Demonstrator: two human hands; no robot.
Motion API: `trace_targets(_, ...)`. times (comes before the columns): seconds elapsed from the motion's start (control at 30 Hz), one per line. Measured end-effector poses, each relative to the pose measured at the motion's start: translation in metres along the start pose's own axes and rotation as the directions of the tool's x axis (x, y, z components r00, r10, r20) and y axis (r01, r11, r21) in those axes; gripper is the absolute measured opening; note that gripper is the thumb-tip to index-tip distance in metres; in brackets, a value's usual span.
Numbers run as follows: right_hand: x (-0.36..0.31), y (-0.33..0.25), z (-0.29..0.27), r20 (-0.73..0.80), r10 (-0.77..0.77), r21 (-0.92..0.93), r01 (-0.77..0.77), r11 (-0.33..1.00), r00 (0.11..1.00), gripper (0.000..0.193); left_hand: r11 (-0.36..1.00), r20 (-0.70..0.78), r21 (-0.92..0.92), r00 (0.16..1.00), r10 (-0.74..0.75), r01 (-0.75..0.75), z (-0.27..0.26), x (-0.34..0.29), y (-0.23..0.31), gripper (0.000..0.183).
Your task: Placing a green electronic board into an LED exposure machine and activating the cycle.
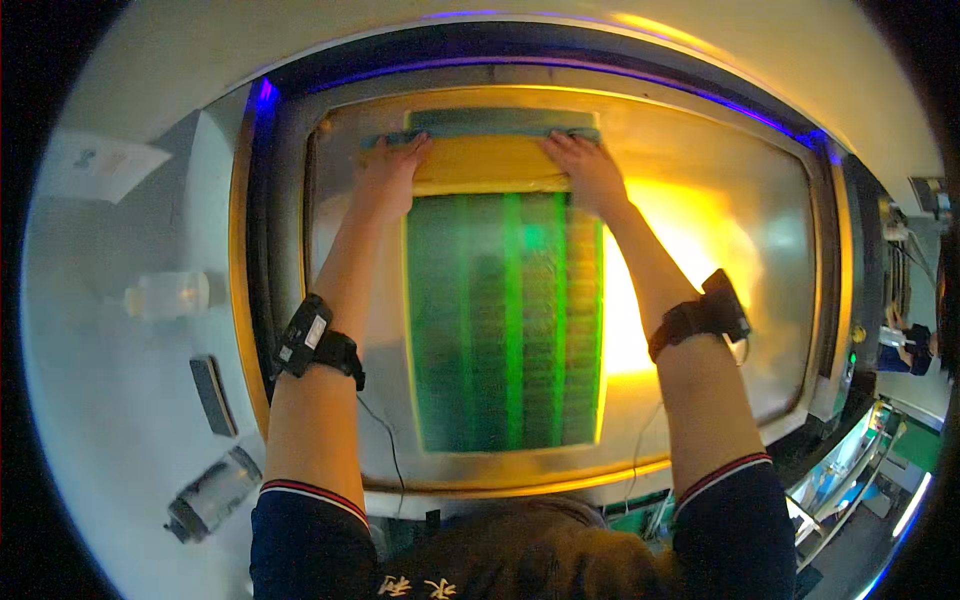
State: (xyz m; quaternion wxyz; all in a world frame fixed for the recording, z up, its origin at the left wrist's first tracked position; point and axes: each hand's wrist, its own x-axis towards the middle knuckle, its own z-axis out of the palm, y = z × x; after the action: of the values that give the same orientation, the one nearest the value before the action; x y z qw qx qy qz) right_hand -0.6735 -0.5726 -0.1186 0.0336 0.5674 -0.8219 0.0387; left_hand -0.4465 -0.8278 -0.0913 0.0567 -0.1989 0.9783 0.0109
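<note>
Both hands reach over a wide metal bed (785, 340) with rounded corners. A dark green sheet (470, 330) with brighter green stripes lies on it, left of its middle, running from close to the far edge to close to the near edge. A yellow strip (490, 165) crosses the sheet near the bed's far edge, with a blue-green band (485, 131) along its far side.

The left hand (392, 175) rests at the strip's left end and the right hand (590, 175) at its right end, the fingers of both pointing toward the far edge. The fingers look slightly apart; whether they clamp the strip or only press on it, I cannot tell. A black device is strapped to each forearm.

A bright yellow glow covers the bed just right of the sheet. Beyond the bed's left edge, a pale tabletop (75, 390) carries a paper (105, 165), a whitish jar (168, 295), a dark block (213, 395) and, near the bed's near left corner, a clear bottle (215, 492).
</note>
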Motion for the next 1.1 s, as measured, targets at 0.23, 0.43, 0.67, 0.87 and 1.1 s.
trace_targets(0.23, -0.236, -0.119, -0.087, 0.346, -0.075, 0.185, 0.011, 0.983, 0.935, 0.071, 0.993, 0.38, -0.098, 0.925, -0.019, 0.06, -0.044, -0.254, 0.099, 0.068)
trace_targets(0.43, -0.49, -0.211, -0.153, 0.449, -0.202, 0.348, 0.039, 0.937, 0.87, 0.068, 0.978, 0.693, -0.204, 0.713, 0.112, 0.044, -0.054, -0.496, 0.206, 0.083)
trace_targets(0.67, -0.52, -0.208, -0.148, 0.304, -0.103, 0.402, -0.03, 0.915, 0.947, 0.059, 0.991, 0.597, -0.116, 0.802, 0.021, 0.06, -0.043, -0.51, 0.236, 0.088)
trace_targets(0.87, -0.504, -0.145, -0.129, 0.14, 0.043, 0.263, -0.079, 0.961, 0.989, 0.061, 0.994, 0.416, -0.091, 0.909, -0.021, 0.064, -0.028, -0.44, 0.272, 0.08)
trace_targets(1.1, -0.246, -0.024, -0.094, 0.356, -0.005, 0.162, -0.057, 0.985, 0.935, 0.07, 0.949, 0.454, -0.288, 0.891, 0.017, 0.129, -0.034, -0.185, 0.159, 0.08)
